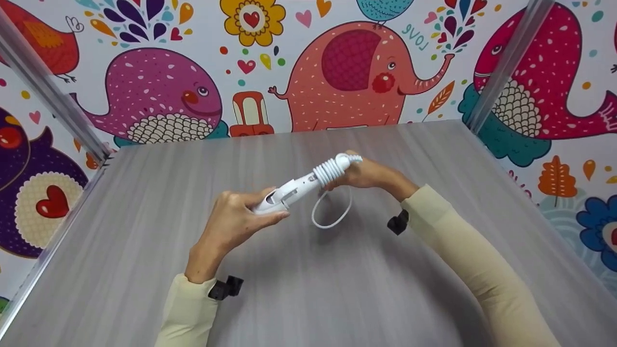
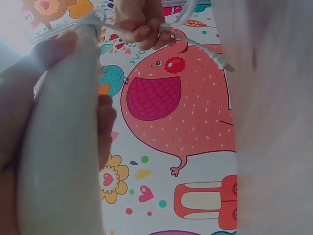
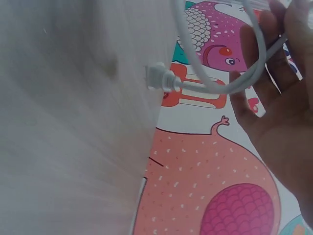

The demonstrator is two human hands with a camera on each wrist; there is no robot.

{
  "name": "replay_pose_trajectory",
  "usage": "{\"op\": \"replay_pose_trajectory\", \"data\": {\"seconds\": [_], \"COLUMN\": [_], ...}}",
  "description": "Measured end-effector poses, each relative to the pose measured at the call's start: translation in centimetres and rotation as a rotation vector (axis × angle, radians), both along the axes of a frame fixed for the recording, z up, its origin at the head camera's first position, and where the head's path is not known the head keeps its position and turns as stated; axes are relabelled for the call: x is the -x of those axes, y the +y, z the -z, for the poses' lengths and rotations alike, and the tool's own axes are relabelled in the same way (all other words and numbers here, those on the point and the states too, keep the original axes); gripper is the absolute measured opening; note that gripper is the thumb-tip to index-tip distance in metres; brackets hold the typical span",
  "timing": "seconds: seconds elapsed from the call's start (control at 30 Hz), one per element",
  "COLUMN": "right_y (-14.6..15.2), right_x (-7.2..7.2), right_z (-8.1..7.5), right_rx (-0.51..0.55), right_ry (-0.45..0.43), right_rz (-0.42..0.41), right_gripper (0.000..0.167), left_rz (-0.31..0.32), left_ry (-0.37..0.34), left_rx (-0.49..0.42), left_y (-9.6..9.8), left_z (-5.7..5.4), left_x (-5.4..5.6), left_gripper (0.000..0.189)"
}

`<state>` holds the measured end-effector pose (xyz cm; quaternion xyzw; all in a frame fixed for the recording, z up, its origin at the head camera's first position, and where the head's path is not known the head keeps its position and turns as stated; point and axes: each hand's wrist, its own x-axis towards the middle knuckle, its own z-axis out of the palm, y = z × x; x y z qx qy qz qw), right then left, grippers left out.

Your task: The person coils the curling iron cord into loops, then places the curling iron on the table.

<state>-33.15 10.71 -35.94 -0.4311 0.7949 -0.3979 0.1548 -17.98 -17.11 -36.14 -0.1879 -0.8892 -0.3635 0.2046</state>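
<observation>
My left hand (image 1: 231, 219) grips one end of a white hair styling iron (image 1: 299, 189), thumb on the near side; its exact type is hard to tell. The iron is held above the table, tilted up to the right. A white cord (image 1: 329, 172) is wound several times round its right end, and a loop hangs below. My right hand (image 1: 368, 173) is at that end, partly hidden behind the coil. In the right wrist view its fingers curl round the cord, and the plug (image 3: 161, 77) dangles free. The left wrist view shows the iron's smooth pale body (image 2: 63, 132) close up.
Below both hands spreads a grey wood-grain table (image 1: 289, 289). Printed panels with cartoon animals (image 1: 356, 82) stand behind and at the sides, with metal posts (image 1: 511, 67) at the back corners. A small black mount (image 1: 226, 287) sits at each wrist.
</observation>
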Motion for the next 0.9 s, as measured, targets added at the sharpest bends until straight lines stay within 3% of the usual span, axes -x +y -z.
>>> {"op": "replay_pose_trajectory", "data": {"seconds": [0.1,0.2,0.27,0.4,0.47,0.57,0.7,0.8,0.9], "right_y": [0.1,0.3,0.4,0.5,0.5,0.5,0.9,1.2,1.2], "right_x": [0.0,0.0,-0.1,-0.6,-1.0,-1.3,-1.2,-1.3,-1.3], "right_z": [-0.2,-0.7,-1.2,-2.2,-2.8,-3.3,-3.1,-2.9,-2.9], "right_rx": [0.054,0.051,0.008,-0.185,-0.298,-0.396,-0.366,-0.309,-0.279], "right_ry": [0.132,0.177,0.125,0.071,0.134,0.305,0.387,0.340,0.304], "right_rz": [-0.103,-0.170,-0.158,-0.069,-0.045,0.007,0.057,0.050,0.042], "right_gripper": [0.005,0.008,0.009,0.008,0.007,0.007,0.008,0.009,0.008], "left_rz": [0.060,0.119,0.153,0.208,0.230,0.257,0.258,0.215,0.160], "left_ry": [0.006,-0.023,-0.057,-0.128,-0.164,-0.251,-0.270,-0.240,-0.265], "left_rx": [0.028,0.042,0.045,0.079,0.120,0.196,0.309,0.356,0.369], "left_y": [-0.2,-0.3,-0.3,-0.2,0.0,0.5,1.2,1.1,0.8], "left_z": [0.1,0.2,0.1,0.0,-0.1,-0.3,-0.5,-0.4,-0.3], "left_x": [0.0,0.0,0.0,-0.2,-0.3,-0.6,-0.8,-0.8,-0.8], "left_gripper": [0.039,0.038,0.040,0.045,0.045,0.045,0.042,0.041,0.041]}}
